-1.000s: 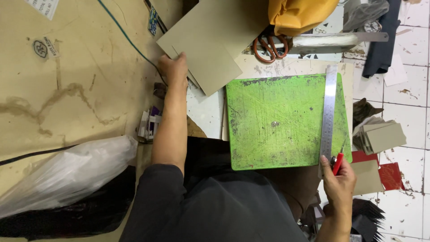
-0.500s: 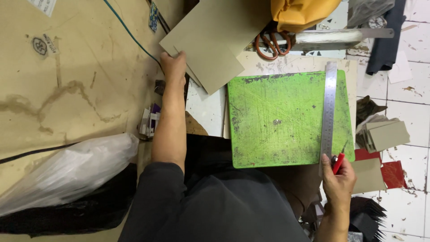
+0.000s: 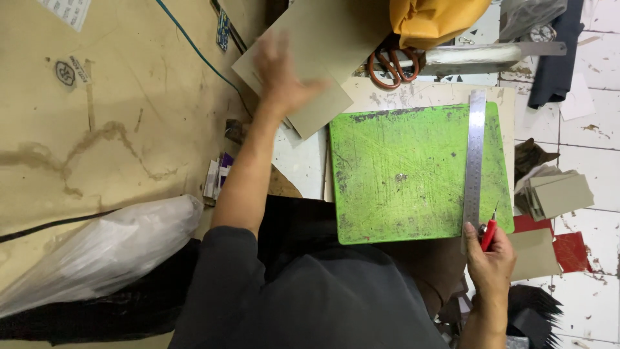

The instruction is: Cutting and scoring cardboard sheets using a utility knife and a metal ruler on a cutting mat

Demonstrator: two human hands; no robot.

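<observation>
The left hand (image 3: 281,77), blurred, fingers spread flat, presses a grey card sheet (image 3: 303,58) lying just beyond the green cutting mat (image 3: 400,174). The right hand (image 3: 491,262) has its fingers closed around a red-handled knife (image 3: 489,234), touching the steel ruler (image 3: 475,161) along the mat's right edge. Good practice probably means seating the sheet flat on the mat before ruling.

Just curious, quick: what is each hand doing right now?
Left hand: open, fingers spread on the grey card sheet.
Right hand: closed, holding a red-handled knife beside the steel ruler.
</observation>
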